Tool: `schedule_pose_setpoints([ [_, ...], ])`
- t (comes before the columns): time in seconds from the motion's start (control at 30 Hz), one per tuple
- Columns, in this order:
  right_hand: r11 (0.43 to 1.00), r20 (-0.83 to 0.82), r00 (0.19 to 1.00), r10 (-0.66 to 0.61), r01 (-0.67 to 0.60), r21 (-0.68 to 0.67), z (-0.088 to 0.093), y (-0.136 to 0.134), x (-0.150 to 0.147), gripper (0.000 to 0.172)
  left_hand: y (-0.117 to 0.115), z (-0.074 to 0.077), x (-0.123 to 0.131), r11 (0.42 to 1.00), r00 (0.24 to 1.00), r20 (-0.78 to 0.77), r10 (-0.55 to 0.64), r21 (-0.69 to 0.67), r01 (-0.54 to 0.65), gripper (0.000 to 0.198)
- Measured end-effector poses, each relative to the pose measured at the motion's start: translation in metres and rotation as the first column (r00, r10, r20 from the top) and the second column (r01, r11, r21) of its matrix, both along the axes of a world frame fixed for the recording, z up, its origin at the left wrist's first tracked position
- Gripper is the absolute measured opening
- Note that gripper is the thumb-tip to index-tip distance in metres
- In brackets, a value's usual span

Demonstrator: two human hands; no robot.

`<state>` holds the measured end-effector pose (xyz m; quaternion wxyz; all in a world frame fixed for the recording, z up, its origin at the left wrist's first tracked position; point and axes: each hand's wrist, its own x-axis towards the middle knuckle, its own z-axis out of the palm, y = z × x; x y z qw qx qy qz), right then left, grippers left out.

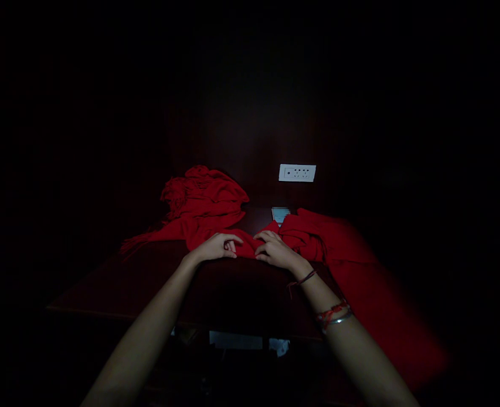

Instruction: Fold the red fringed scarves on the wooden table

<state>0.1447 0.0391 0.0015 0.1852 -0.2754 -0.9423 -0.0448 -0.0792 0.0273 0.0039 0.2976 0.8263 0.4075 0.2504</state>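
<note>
Head view: left hand [218, 247] and right hand [275, 250] rest side by side on the table [148, 277], fingers clenched on a narrow span of the scarf [246, 244] between them. The scarf's long axis runs from a heap at 10 o'clock to a drape at 4 o'clock. Both hands are equally near.

On the counter [148, 282], a cloth heap [203, 198] sits at the back left. To its right, a cloth stretch [330, 237] runs off the counter's right edge. Between these 2, at the middle, the left grip [218, 247] and right grip [275, 251] rest side by side on the cloth, fingertips nearly meeting. Behind, on the wall, a socket plate [297, 172] sits above a small object [280, 213] at the counter's back.
</note>
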Motion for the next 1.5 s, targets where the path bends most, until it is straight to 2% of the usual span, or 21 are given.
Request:
schedule_pose_setpoints([
  [0.2,1.0,-0.096,0.995,0.008,-0.008,0.002,0.0,0.001,-0.004,0.004,0.0,0.001,0.002,1.0,0.999,0.04,0.012,-0.01,-0.011,0.042],
  [0.4,0.997,-0.239,0.971,0.024,-0.041,-0.065,0.0,0.004,-0.007,0.018,-0.003,0.006,0.004,0.999,0.992,0.123,0.04,-0.004,-0.04,0.043],
  [0.6,0.97,-0.52,0.854,-0.01,-0.119,-0.214,0.006,0.002,-0.007,0.018,-0.002,0.01,0.003,0.984,0.95,0.282,0.135,0.073,-0.162,0.035],
  [0.7,0.957,-0.583,0.809,-0.068,-0.112,-0.268,0.006,0.0,-0.01,0.015,-0.002,0.009,0.005,0.974,0.95,0.277,0.144,0.131,-0.185,0.03],
  [0.9,0.953,-0.567,0.81,-0.151,-0.035,-0.302,0.003,-0.001,-0.016,0.011,0.0,0.001,0.013,0.978,0.997,0.061,0.047,0.202,-0.059,0.034],
  [1.03,0.954,-0.592,0.757,-0.275,0.14,-0.264,0.008,-0.003,-0.015,0.01,0.002,0.004,0.012,0.938,0.983,0.056,0.176,0.294,-0.184,0.027],
  [1.13,0.955,-0.621,0.725,-0.296,0.239,-0.176,0.011,-0.004,-0.012,0.01,0.002,0.006,0.007,0.894,0.973,0.014,0.23,0.392,-0.217,0.027],
  [1.23,0.955,-0.591,0.758,-0.274,0.286,-0.076,0.013,-0.004,-0.009,0.011,0.001,0.006,0.006,0.887,0.965,-0.02,0.262,0.398,-0.233,0.029],
  [1.37,0.955,-0.502,0.825,-0.258,0.298,-0.001,0.013,-0.006,-0.009,0.011,-0.003,0.006,0.014,0.909,0.956,0.045,0.289,0.301,-0.289,0.032],
  [1.5,0.975,-0.431,0.879,-0.203,0.222,-0.005,0.014,-0.009,-0.013,0.011,-0.001,0.002,0.021,0.941,0.982,0.007,0.187,0.285,-0.182,0.028],
])
